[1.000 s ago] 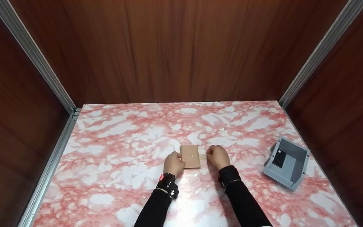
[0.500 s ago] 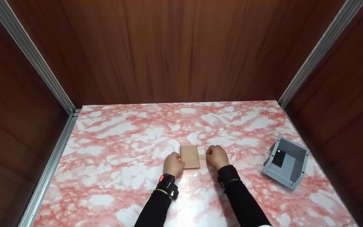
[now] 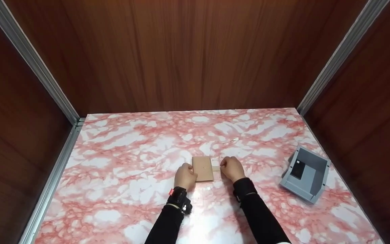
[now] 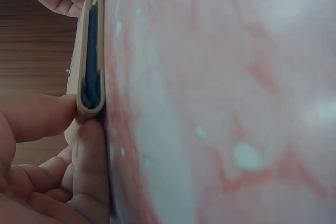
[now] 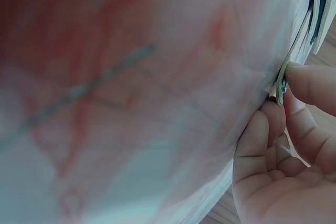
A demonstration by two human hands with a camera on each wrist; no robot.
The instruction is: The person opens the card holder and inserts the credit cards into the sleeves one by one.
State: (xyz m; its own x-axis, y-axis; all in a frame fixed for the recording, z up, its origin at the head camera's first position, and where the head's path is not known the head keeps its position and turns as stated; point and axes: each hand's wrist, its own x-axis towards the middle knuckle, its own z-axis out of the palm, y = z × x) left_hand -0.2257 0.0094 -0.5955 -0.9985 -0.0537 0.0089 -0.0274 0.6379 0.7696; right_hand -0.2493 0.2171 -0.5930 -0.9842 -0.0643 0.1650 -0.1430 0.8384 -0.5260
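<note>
A pink marbled table (image 3: 120,189) lay inside a wood-panelled booth. At its middle the left hand (image 3: 185,176) pinched the near left edge of a tan case (image 3: 202,168), which lay flat; the right hand (image 3: 232,168) pinched the tab (image 3: 216,168) sticking out of its right side. The tab seemed barely drawn, with most of the pull left. Well right of both grips sat a grey bin (image 3: 306,175).

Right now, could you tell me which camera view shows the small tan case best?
The head view: the tan case lies whole and flat between both hands. The left wrist view shows only its edge with a blue lining; the right wrist view shows just the strap tab, pinched.
</note>
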